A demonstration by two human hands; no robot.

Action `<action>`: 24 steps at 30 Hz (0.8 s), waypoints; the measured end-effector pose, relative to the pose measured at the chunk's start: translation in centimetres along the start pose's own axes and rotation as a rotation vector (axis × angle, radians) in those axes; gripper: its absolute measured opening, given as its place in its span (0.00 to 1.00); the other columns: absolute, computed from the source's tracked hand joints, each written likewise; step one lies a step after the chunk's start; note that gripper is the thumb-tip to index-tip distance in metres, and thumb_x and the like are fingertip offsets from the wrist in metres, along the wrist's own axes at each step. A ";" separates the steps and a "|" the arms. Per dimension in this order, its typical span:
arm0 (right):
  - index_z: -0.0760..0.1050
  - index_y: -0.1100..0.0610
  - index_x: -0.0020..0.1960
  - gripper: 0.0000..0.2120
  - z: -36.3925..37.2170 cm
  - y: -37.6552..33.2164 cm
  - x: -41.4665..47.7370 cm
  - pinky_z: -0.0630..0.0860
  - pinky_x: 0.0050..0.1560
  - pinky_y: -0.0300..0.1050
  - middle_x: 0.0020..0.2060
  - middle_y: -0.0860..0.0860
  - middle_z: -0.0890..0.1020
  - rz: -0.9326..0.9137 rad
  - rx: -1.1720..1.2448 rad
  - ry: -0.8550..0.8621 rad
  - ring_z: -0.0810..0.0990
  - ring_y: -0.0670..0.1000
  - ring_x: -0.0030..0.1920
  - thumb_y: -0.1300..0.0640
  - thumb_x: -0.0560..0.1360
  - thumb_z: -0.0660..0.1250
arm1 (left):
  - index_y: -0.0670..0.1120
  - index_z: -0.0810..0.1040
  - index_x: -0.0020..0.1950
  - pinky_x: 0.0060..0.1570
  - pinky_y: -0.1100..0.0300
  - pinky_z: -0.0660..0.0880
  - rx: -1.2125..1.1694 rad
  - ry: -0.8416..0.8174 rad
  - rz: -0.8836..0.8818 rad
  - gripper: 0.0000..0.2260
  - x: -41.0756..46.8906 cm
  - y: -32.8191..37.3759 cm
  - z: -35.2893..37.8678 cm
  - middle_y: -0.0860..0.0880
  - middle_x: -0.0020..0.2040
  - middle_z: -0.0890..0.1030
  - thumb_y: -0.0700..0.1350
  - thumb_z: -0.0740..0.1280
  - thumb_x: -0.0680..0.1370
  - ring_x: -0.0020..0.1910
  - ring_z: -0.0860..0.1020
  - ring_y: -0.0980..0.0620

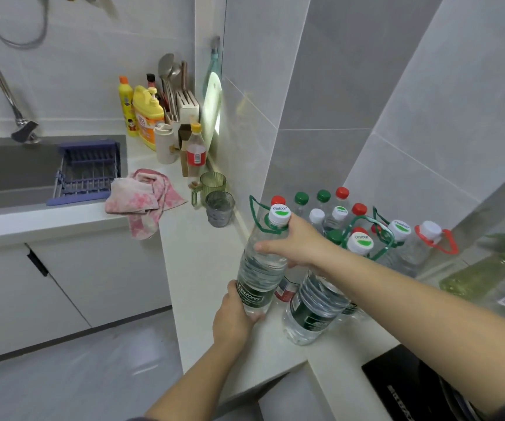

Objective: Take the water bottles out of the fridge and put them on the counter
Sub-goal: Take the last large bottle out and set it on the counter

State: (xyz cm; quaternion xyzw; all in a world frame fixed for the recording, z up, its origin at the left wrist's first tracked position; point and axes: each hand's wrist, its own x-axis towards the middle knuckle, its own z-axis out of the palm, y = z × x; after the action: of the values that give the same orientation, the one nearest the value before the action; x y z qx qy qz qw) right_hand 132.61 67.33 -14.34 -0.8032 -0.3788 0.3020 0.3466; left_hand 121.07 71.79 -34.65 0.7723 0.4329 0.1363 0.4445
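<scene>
Bare bench runs left of our bottle toward the pink cloth and two cups; the front edge lies near our wrists. To the right, capped bottles crowd the tiled corner. The large water bottle, full and clear, stands tilted at the group's left edge. Our left hand wraps its base; our right hand clasps its shoulder below the white cap.
</scene>
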 end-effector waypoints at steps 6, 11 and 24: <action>0.70 0.52 0.67 0.29 0.0 -1.8 3.1 0.76 0.60 0.54 0.60 0.49 0.76 0.065 0.035 0.046 0.75 0.54 0.59 0.53 0.70 0.78 | 0.49 0.62 0.63 0.44 0.55 0.72 0.024 0.024 -0.016 0.30 3.7 0.6 -0.7 0.49 0.56 0.79 0.52 0.75 0.69 0.52 0.79 0.45; 0.67 0.50 0.69 0.28 -0.8 -2.9 5.7 0.80 0.56 0.57 0.54 0.46 0.71 0.108 0.025 0.044 0.73 0.53 0.53 0.54 0.73 0.75 | 0.49 0.62 0.63 0.44 0.55 0.73 0.026 0.030 -0.019 0.30 7.1 1.1 -0.8 0.48 0.56 0.79 0.53 0.76 0.69 0.53 0.79 0.44; 0.68 0.53 0.70 0.29 -0.6 -3.3 10.0 0.76 0.43 0.48 0.53 0.47 0.72 0.060 0.006 0.057 0.72 0.52 0.54 0.53 0.72 0.75 | 0.47 0.62 0.65 0.46 0.55 0.72 0.063 0.016 -0.024 0.32 11.4 1.1 -1.9 0.47 0.58 0.80 0.52 0.76 0.69 0.55 0.79 0.42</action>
State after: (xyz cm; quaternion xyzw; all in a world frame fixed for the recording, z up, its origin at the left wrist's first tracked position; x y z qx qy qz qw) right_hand 137.03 76.88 -13.59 -0.8214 -0.3435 0.2907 0.3505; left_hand 127.23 81.58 -34.64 0.7797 0.4496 0.1233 0.4180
